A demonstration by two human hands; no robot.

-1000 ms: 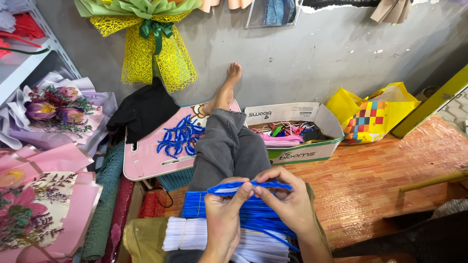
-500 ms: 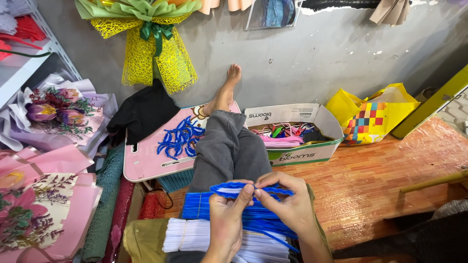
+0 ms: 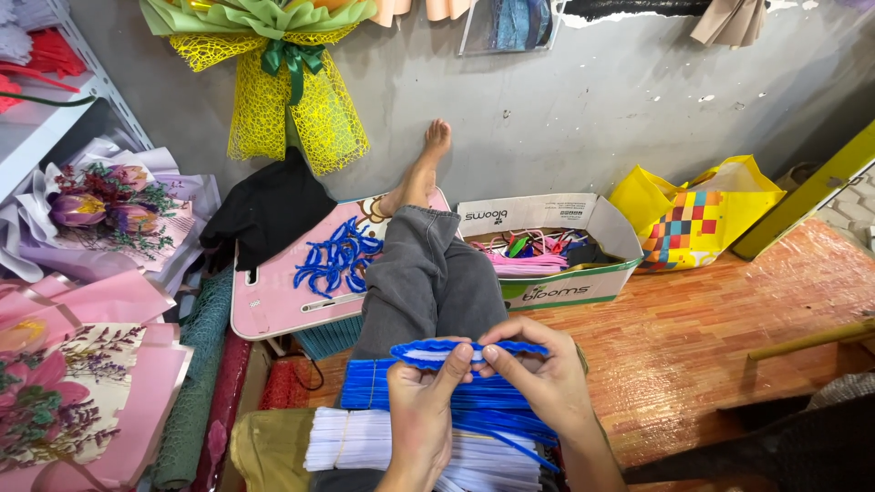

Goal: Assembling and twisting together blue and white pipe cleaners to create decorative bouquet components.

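Your left hand and right hand meet over your lap, fingers closed and pinching a blue pipe cleaner bent into a long flat loop, held between the two sets of fingertips. Just beneath your hands lie a bundle of blue stems and a bundle of white stems. Beyond your hands, past your knee, more bent blue pieces sit on a pink tray, with a cardboard box to the right of it.
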